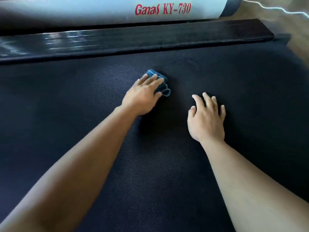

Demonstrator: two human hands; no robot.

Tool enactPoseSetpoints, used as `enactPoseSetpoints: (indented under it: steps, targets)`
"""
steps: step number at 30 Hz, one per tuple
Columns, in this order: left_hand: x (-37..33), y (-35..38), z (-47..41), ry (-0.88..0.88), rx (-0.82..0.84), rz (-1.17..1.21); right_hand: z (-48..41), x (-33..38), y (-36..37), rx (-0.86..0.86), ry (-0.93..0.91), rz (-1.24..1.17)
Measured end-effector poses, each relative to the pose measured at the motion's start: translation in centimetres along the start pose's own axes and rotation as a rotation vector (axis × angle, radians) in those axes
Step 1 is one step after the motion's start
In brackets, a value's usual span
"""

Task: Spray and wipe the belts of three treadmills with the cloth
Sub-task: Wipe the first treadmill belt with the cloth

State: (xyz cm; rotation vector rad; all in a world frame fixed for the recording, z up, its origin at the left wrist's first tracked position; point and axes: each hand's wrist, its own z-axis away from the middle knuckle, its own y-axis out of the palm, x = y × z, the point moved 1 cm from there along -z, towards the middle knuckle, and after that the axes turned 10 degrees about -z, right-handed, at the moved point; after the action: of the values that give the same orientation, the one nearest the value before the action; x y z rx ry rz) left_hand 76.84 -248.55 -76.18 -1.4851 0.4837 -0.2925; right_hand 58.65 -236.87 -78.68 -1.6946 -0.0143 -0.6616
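Belt [158, 164]: dark, fine diagonal weave, fills most of frame from lower edge to upper third. Weave reads paler in an oval patch at centre-left, around the cloth.

Side rail [133, 42]: glossy black strip, runs left to right across upper frame, just beyond belt's far edge; light streaks at its left end.

Housing [83, 10]: pale grey-white, rounded, along top edge behind rail. Red lettering "Ganas KY-730" at top centre-right; dark end cap at its right end.

Floor [297, 30]: tan, upper right corner. White cable [275, 8] lies wavy across it.

Cloth [164, 86]: blue, bunched, flat on belt just above frame centre, near rail but apart from it. Folds stick out at right side and past fingertips.

Left hand [143, 94]: palm down on cloth, fingers straight and together, pressing it to belt. Bare forearm enters from lower left.

Right hand [206, 119]: right of centre, near cloth, not touching it. Fingers spread wide, slightly bent, tips on belt; holds nothing. Bare forearm enters from lower right.
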Motion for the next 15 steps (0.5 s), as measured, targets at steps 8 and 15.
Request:
enactPoseSetpoints:
  steps: [8, 15]
  targets:
    - [-0.2, 1.3, 10.8, 0.364, 0.042, 0.005, 0.1, 0.0, -0.3, -0.002, 0.003, -0.006]
    - [7.1, 0.0, 7.8, -0.024, -0.061, 0.055, 0.0, 0.0, -0.1, -0.008, 0.000, 0.004]
